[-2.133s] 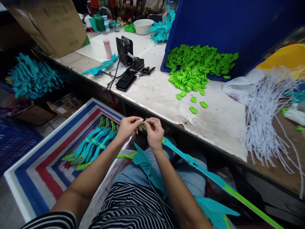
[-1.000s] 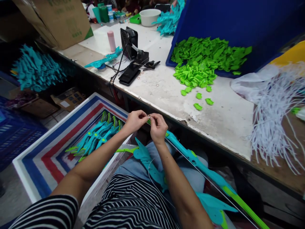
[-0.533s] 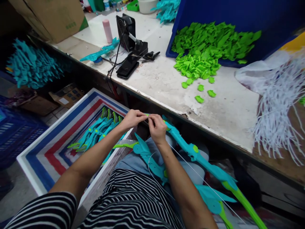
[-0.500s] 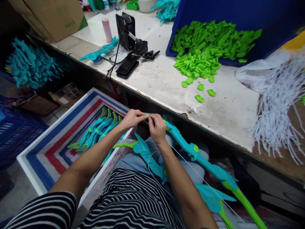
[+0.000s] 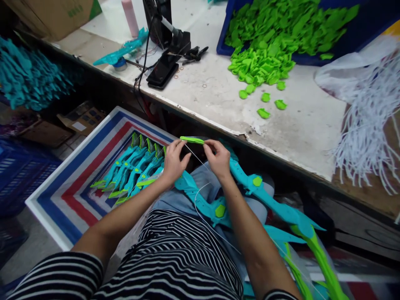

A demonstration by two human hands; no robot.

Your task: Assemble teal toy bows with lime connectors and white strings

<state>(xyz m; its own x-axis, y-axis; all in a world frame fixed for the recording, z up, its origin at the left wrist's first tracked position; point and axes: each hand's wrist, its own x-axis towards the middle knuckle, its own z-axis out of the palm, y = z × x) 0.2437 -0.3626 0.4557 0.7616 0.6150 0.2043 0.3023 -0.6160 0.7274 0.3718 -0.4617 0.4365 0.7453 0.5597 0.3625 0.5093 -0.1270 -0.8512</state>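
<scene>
A teal and green plastic toy bow lies across my lap, with a white string running slackly from it. Its green limb tip rises in front of me, between my two hands. My left hand has its bent fingers against the left end of that tip, its thumb standing apart beside the string. My right hand pinches the other end of the green piece between thumb and fingers. Another teal bow rests at the right, under and beyond my right forearm.
A striped-lined tray at the left holds several finished-looking bows. On the workbench are a blue bin spilling green pieces, a phone, a fan and a pink bottle. White strings hang over the right side.
My hands have moved apart from their close pinch, and the green tip now shows between them. My left thumb has spread. The view has tilted down a little.
</scene>
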